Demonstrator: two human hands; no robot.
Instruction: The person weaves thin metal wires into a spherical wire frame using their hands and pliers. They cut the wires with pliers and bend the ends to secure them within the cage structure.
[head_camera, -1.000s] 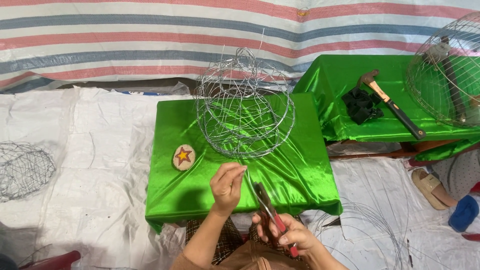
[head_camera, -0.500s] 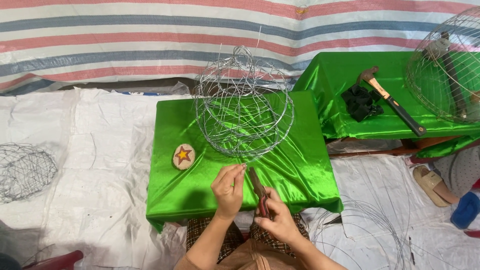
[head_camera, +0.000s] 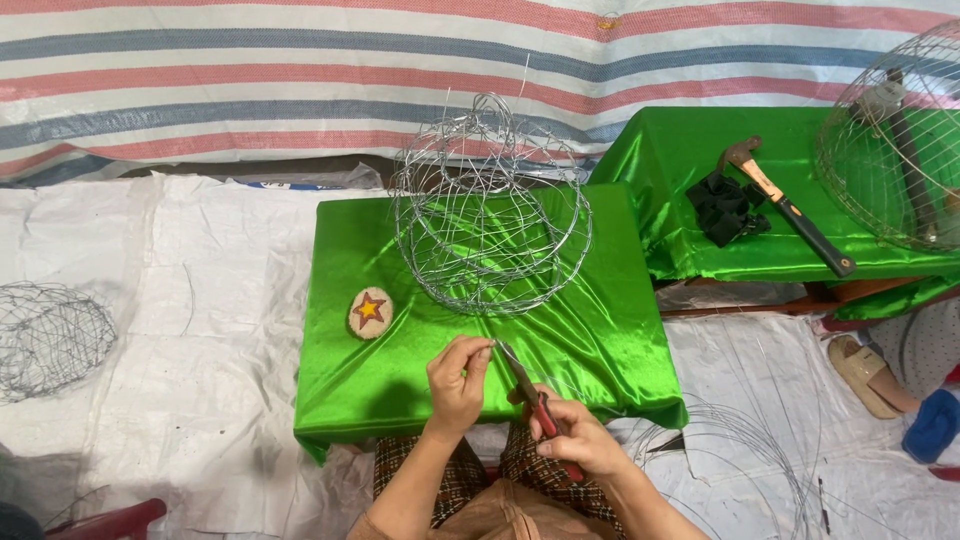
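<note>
The left hand (head_camera: 457, 385) pinches a thin wire end (head_camera: 487, 345) near the front edge of the green table (head_camera: 340, 370); the right hand (head_camera: 572, 440) is closed on red-handled pliers (head_camera: 528, 390), tip touching the wire. Wire looks light, springy & sharp at the end — best held close to the tip. The wire basket frame (head_camera: 490, 215) stands toward the table's back edge, probably light but easy to bend.

Near bench (head_camera: 400, 390), green satin cover: round wire-mesh cage (head_camera: 490, 215) at the back centre, small oval disc with a star (head_camera: 370, 312) front left, well apart from it. Second green bench (head_camera: 680, 170) to the right: hammer (head_camera: 790, 210), black cloth bundle (head_camera: 725, 208) just beside it, wire dome (head_camera: 895, 140) at the right end. Floor (head_camera: 200, 330): white sheeting, wire basket (head_camera: 50, 340) far left.
</note>
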